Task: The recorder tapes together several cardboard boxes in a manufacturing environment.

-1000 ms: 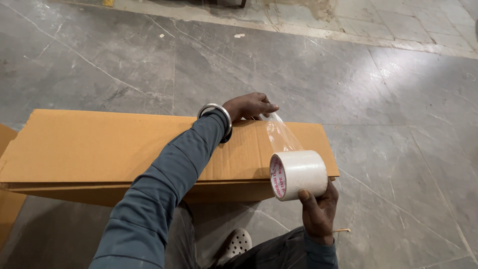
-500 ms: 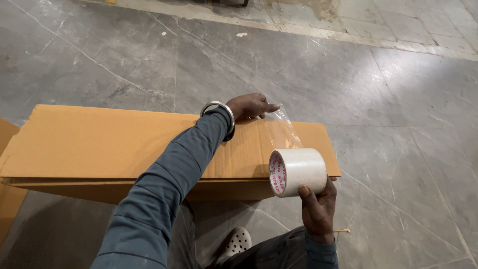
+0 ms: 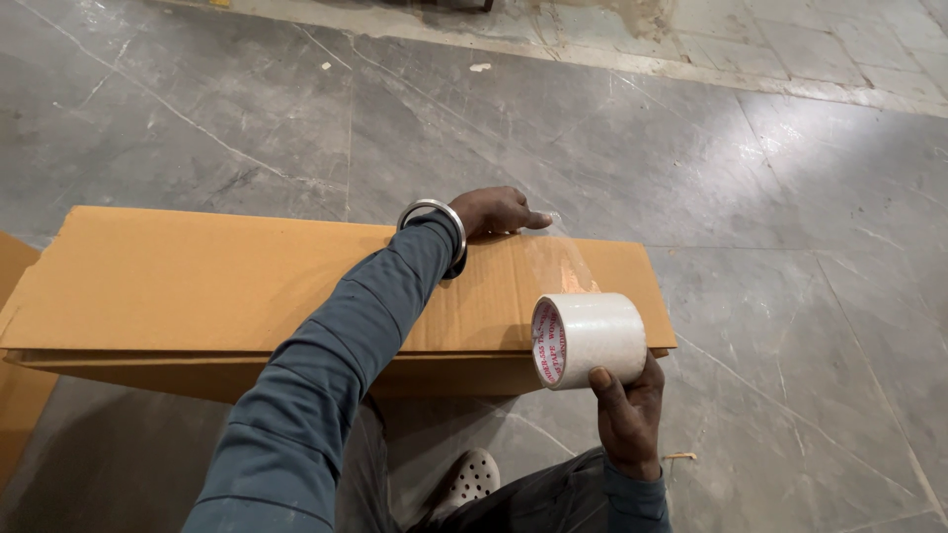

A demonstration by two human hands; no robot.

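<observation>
A long flat brown cardboard box (image 3: pixel 217 286) lies across the grey stone floor in front of me. My left hand (image 3: pixel 499 211), with a metal bangle on the wrist, presses the end of a clear tape strip (image 3: pixel 558 262) onto the box's far edge. That strip runs back over the box top to a wide roll of clear tape (image 3: pixel 590 339). My right hand (image 3: pixel 624 410) grips the roll from below, near the box's right front corner.
Another piece of brown cardboard (image 3: pixel 15 395) sticks in at the left edge. My white perforated shoe (image 3: pixel 472 478) shows below the box. Grey tiled floor (image 3: pixel 790 197) stretches away on all sides, with small scraps (image 3: pixel 480 67) far off.
The tape strip, which rose in the air from the box to the roll, now lies lower and flatter on the box top. My left fingers have slid a little right along the far edge.
</observation>
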